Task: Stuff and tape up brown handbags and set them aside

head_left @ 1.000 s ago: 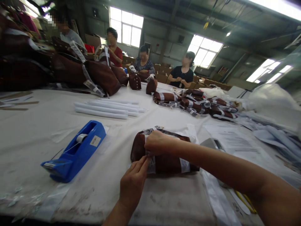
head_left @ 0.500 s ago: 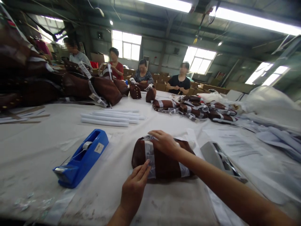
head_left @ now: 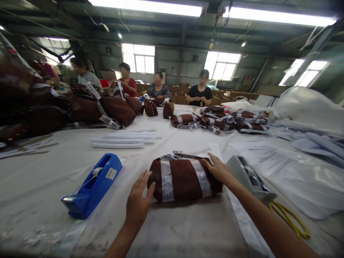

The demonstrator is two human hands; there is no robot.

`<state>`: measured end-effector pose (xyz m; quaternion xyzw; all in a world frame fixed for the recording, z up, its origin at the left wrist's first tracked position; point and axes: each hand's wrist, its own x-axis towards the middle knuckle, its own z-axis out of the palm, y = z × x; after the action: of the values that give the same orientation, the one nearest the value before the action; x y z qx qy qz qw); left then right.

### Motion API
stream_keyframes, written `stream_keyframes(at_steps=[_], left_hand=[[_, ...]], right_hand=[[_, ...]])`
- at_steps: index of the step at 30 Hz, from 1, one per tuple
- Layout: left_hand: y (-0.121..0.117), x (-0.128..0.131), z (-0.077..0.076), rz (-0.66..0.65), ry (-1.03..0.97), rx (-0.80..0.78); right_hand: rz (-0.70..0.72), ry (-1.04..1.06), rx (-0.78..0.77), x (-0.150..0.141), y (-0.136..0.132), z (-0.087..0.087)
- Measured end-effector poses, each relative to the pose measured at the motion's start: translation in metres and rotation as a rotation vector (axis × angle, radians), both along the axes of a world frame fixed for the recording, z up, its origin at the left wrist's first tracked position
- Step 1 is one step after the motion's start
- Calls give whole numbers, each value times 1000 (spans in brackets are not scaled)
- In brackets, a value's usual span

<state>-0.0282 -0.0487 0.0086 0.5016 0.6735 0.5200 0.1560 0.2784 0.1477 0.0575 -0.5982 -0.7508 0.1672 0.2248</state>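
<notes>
A brown leather bag [head_left: 185, 179], folded into a bundle with two bands of clear tape round it, lies on the white-covered table before me. My left hand [head_left: 139, 195] is at the bag's left end, fingers stretched and thumb apart, the fingertips at its side. At the other end my right hand [head_left: 219, 170] has its fingers spread, some touching the upper right of the bag. Neither hand grips it. Clear wrapping shows along the bag's far edge. A blue tape dispenser [head_left: 94, 186] stands left of my left hand, and a grey tape dispenser [head_left: 248, 179] stands beyond my right forearm.
White rolls [head_left: 120, 141] lie past the blue dispenser. Several taped brown bundles [head_left: 215, 122] are at the back right, with larger brown bags [head_left: 115, 109] piled back left. Yellow loop handles [head_left: 290, 218] and plastic sheets [head_left: 303, 179] lie on the right. Several people sit across the table.
Both hands have moved from the left tape band, where they pressed and smoothed it, out to the two ends of the bag. The right hand has moved right, uncovering both bands.
</notes>
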Motion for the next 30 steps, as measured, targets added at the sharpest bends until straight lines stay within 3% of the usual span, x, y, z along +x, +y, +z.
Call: stream_keyframes(at_steps=[2, 5, 9, 12, 15, 18, 23, 26, 30], left_hand=[[19, -5, 0, 31, -249, -152], [32, -5, 2, -25, -438, -250], [8, -9, 12, -180, -613, -147], [-21, -20, 23, -217, -631, -47], [-38, -30, 33, -284, -520, -22], [-43, -33, 36, -335, -382, -49], [-44, -27, 30, -179, -375, -13], [-45, -25, 29, -100, -417, 6], [-38, -29, 27, -10, -308, -161]], right_hand=[[-68, 108, -186, 20, -1, -13], [-92, 265, -240, 29, -15, -24], [-51, 727, -197, 34, -54, -18], [103, 869, -190, 46, -85, -9], [213, 848, -190, 58, -104, -7], [212, 809, -170, 60, -110, -10], [41, 805, -84, 50, -114, -11], [16, 774, -71, 45, -119, -6], [-7, 548, -110, 38, -120, -11]])
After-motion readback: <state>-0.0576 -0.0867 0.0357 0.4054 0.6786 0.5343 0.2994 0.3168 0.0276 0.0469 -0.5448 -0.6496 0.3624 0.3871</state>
